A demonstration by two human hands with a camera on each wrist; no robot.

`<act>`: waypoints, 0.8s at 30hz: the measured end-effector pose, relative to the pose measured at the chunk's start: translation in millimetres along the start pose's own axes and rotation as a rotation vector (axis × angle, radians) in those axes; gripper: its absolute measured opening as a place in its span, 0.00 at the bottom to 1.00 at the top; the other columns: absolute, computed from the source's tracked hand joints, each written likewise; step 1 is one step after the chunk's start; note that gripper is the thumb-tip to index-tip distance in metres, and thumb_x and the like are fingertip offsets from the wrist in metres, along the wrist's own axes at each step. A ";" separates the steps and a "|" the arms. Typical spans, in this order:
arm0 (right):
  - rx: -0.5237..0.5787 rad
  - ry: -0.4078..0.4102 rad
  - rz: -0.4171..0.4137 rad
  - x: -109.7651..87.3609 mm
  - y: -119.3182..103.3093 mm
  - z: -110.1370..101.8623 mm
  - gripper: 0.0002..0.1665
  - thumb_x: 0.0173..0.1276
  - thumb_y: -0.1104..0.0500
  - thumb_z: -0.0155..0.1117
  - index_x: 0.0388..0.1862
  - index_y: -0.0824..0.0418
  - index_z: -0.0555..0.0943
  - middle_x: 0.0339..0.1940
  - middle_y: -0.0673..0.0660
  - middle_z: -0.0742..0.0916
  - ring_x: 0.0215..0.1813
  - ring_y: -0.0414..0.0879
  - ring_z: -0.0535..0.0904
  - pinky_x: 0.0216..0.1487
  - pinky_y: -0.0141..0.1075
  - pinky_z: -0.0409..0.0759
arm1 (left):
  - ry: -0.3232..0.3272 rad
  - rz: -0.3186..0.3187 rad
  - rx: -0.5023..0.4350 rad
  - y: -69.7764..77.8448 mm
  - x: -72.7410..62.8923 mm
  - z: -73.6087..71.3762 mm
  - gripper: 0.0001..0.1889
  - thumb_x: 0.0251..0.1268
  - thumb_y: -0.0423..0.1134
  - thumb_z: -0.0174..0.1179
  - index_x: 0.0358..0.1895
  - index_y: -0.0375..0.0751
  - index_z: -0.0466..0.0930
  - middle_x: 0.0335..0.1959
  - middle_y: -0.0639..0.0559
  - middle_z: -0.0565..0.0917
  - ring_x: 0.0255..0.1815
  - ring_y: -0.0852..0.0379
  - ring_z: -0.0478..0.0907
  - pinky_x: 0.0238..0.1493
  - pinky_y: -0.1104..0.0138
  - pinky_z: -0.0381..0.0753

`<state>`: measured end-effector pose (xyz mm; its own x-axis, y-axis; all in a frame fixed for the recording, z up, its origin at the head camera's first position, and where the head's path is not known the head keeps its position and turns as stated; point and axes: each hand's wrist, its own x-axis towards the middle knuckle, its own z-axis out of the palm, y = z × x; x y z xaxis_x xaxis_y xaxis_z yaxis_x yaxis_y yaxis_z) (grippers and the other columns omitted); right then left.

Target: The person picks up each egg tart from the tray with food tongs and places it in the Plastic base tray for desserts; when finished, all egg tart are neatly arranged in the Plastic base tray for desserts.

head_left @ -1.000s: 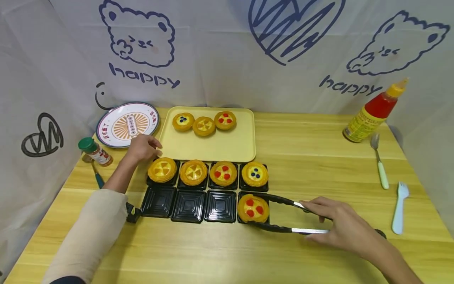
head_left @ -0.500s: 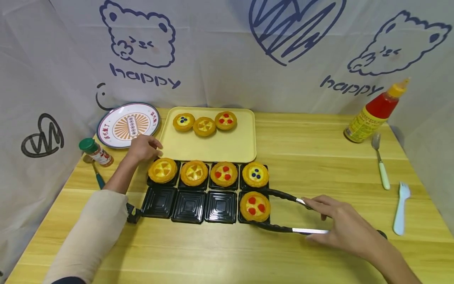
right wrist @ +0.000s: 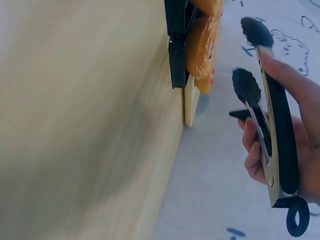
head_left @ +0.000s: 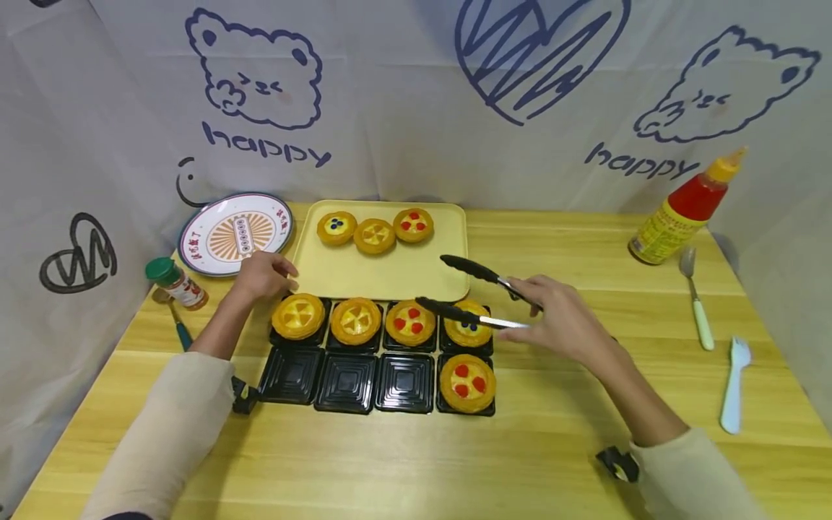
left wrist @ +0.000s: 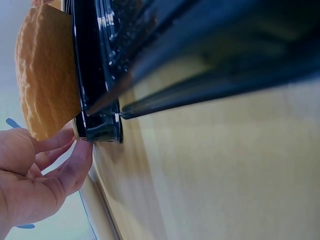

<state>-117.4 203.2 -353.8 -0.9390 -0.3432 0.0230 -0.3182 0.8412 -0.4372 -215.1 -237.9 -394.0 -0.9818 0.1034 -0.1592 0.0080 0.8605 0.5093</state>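
My right hand (head_left: 555, 318) grips a pair of black-tipped tongs (head_left: 484, 271), also seen in the right wrist view. Their arms are spread with nothing between, over the tray's near right corner and the back row of tarts. A tart with three red pieces (head_left: 466, 383) sits in the front row's rightmost black square container. Four-square in the back row, tarts with orange wedges (head_left: 297, 316), red pieces (head_left: 411, 323) and blue dots (head_left: 468, 334) fill their containers. My left hand (head_left: 260, 274), fingers relaxed, touches the edge of the back-left container (left wrist: 102, 127) with its fingertips.
Behind the containers lies a yellow tray (head_left: 377, 278) bearing three tarts. Three front-row containers (head_left: 347, 380) hold nothing. A patterned plate (head_left: 201, 235) and a green-capped shaker (head_left: 185, 289) stand left; a sauce bottle (head_left: 676, 217), a metal fork (head_left: 698, 310) and a pale blue fork (head_left: 733, 390) are right.
The tongs have let go of the red-topped tart in the front-right container. My right hand has lifted them up and back toward the yellow tray. My left hand has stayed in place.
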 end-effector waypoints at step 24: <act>0.037 0.003 0.197 112.2 -0.3 33.1 0.46 0.56 0.44 0.71 0.71 0.57 0.65 0.57 0.66 0.77 0.45 0.56 0.74 0.32 0.40 0.73 | 0.011 -0.011 -0.012 -0.6 2.4 1.3 0.12 0.55 0.34 0.65 0.40 0.30 0.83 0.38 0.36 0.82 0.39 0.45 0.76 0.36 0.63 0.72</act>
<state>-218.3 150.6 -380.9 -0.9830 -0.1720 -0.0636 -0.1231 0.8760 -0.4664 -217.2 -237.5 -395.8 -0.9838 0.0882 -0.1561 -0.0055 0.8555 0.5178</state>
